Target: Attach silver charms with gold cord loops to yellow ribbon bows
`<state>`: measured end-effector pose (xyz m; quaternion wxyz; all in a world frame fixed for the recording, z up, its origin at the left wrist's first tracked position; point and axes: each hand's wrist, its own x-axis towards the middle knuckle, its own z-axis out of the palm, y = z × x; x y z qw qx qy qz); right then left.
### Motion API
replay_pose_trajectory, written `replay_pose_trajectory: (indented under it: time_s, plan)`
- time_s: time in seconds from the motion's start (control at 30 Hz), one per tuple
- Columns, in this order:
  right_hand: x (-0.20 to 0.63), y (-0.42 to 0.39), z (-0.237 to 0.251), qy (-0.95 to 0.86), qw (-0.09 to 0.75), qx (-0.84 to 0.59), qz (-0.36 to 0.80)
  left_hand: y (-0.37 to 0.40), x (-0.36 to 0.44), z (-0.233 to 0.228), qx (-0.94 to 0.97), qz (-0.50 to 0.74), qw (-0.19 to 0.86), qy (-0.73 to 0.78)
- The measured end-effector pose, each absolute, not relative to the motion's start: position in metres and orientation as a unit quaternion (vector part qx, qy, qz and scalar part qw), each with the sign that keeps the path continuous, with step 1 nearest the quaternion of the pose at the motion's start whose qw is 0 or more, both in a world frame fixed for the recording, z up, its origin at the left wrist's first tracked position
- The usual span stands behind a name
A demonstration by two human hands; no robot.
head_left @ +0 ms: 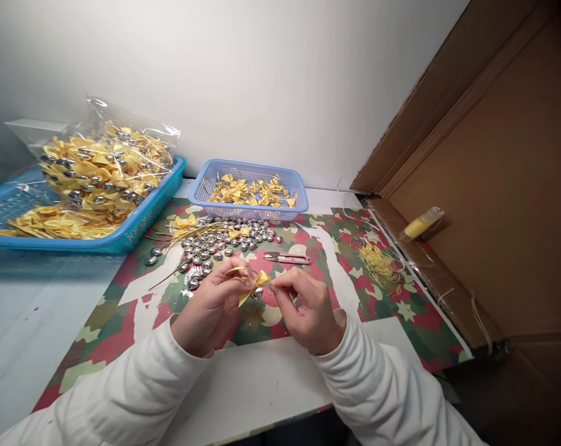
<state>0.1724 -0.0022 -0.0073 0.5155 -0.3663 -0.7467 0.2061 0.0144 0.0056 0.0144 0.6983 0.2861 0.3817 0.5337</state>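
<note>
Taking the yellow bow (pixel 262 279) as the clock's centre, with twelve o'clock pointing away from the person, the bow sits between both hands, above the patterned sheet (pixel 303 328). The left hand (pixel 210 310), at eight o'clock, has its fingers closed on the bow's near side, with a loop of gold ribbon showing above them. The right hand (pixel 310 310), at four o'clock, has thumb and forefinger pinched together at the bow's edge; whether ribbon or thread lies between them is too small to tell. A silver bead (pixel 258 293) shows just under the bow.

Small snips (pixel 293 258) lie near at one to two o'clock. Loose silver beads (pixel 203 254) spread over the sheet from nine to twelve, with gold cords (pixel 171 272) at nine to ten. At twelve a small blue basket (pixel 252 212) holds more bows; at ten a larger blue basket (pixel 98 245) carries a plastic bag (pixel 108 162) of bows and beads. Tangled yellow thread (pixel 380 265) lies at three, near a cardboard wall (pixel 494 204). The pale tabletop (pixel 10 322) shows at nine.
</note>
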Motion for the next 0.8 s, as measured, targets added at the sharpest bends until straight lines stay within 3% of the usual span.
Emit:
replay_pose_trajectory:
  time_s: [0.4,0.8]
  plan:
    - [0.1721,-0.004,-0.005,-0.711,0.51,-0.393,0.282,0.0055,0.0129,0.014,0.288,0.514,0.702,0.399]
    - [0.1723,-0.0052,-0.0047,-0.711,0.514,-0.385,0.285,0.0058,0.0106,0.0138,0.358,0.528,0.686,0.349]
